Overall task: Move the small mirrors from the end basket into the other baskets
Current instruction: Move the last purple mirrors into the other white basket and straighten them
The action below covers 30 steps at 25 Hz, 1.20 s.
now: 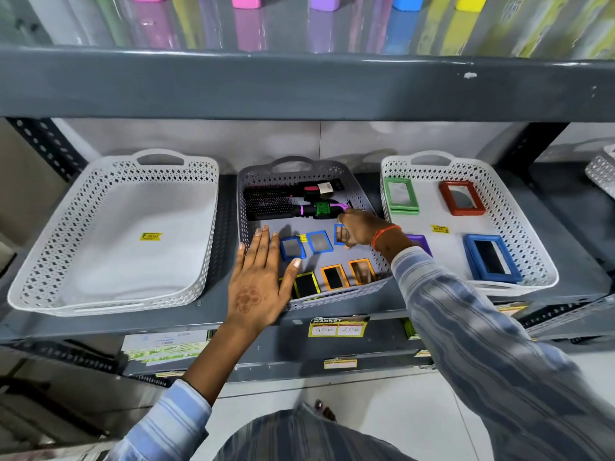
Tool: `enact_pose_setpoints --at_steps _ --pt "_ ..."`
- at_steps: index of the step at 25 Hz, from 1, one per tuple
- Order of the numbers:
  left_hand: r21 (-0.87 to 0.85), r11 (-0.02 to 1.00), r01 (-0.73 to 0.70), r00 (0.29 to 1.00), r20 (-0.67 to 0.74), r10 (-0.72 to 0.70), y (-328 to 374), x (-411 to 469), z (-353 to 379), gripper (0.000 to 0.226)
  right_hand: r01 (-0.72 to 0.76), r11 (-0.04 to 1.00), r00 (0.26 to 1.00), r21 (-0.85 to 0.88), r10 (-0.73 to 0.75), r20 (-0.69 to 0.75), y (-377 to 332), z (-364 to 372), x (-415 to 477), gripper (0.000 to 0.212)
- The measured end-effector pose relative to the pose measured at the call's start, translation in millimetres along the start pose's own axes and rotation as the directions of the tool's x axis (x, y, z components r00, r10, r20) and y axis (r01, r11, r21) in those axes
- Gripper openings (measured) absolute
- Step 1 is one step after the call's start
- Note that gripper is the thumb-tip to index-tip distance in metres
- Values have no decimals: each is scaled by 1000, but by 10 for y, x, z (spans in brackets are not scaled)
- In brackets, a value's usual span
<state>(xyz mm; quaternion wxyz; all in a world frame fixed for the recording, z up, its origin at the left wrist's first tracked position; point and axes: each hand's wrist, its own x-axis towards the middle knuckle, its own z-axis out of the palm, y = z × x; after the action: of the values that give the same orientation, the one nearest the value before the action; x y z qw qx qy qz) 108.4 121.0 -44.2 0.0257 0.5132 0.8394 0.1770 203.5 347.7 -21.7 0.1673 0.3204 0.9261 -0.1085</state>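
Three baskets stand on a grey shelf. The left white basket [43,261] holds only a yellow price sticker. The middle grey basket [244,207] holds small mirrors: two blue-framed ones [292,247], two orange-framed ones [333,277] and a yellow-framed one [307,284]. My left hand [261,277] hovers flat with fingers spread over that basket's near left corner. Deeper in the same basket, my right hand [357,227] is closed on a small blue-framed mirror [338,233]. The right white basket [519,207] holds larger mirrors in green [399,194], red [461,197], blue [491,257] and purple [420,242] frames.
Two black hairbrushes [279,202] lie across the back of the grey basket. A grey upper shelf [299,84] overhangs the baskets. Price labels [337,327] hang on the shelf's front edge. Another white basket [602,171] shows at the far right.
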Motion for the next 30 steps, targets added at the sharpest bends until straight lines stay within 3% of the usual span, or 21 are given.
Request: enact_pose_setpoints --at_steps 9,12,15,18,20,22,27,30 --pt "14 1000 -17 1000 20 17 -29 10 21 87 5 999 1000 35 -5 15 19 -24 -33 68" --pt "-15 1000 -25 999 29 26 33 9 -14 84 2 991 995 135 12 -100 35 -149 -293 72" --pt "-122 980 -160 980 99 172 282 -5 -80 74 -32 972 954 235 100 -283 119 -160 -741 63" --pt "-214 938 -271 934 179 311 549 -68 -35 51 -176 950 932 259 245 -266 318 -59 -1229 58" --pt "-231 946 -225 949 168 267 647 -134 5 35 -264 951 954 163 283 -104 468 51 -1492 57" --pt "-194 965 -178 968 140 207 692 -164 36 26 -279 955 958 105 284 -36 608 176 -1595 48" --pt "-234 972 -28 973 216 80 629 -167 -82 22 -278 952 940 128 297 -168 964 457 -1636 38" --pt "-273 962 27 965 260 46 570 -190 -153 20 -246 963 949 114 263 -175 1152 493 -1712 38"
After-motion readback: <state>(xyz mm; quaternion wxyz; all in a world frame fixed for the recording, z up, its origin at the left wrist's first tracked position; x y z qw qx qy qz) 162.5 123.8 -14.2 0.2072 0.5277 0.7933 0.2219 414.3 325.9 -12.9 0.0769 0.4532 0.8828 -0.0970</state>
